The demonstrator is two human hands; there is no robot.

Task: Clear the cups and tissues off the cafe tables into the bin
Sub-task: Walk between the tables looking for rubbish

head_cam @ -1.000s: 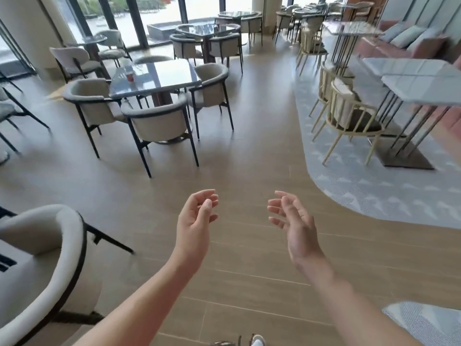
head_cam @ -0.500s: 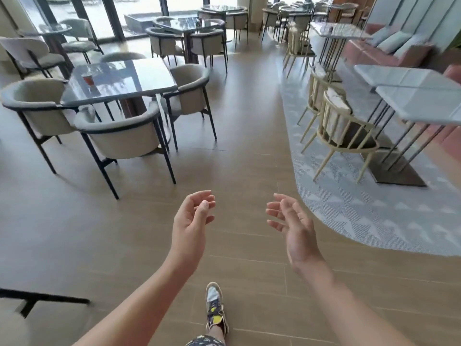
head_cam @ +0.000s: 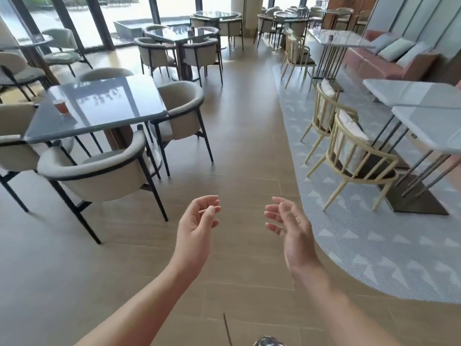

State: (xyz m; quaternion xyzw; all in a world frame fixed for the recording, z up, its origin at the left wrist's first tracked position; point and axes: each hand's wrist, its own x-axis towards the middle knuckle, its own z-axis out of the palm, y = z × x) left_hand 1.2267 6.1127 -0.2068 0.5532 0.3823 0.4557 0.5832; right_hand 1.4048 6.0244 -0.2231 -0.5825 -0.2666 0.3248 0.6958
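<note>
My hands: left hand [head_cam: 197, 221] and right hand [head_cam: 289, 223], both bare.
My forearms [head_cam: 139, 305]: bare.
My clothes: dark-and-pale patterned cloth [head_cam: 268, 342], bottom edge.

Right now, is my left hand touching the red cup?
Apart. Head view shows the left hand over the floor, the red cup away on the grey table.

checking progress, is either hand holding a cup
No, left hand and right hand are empty; the red cup sits on a table.
</note>
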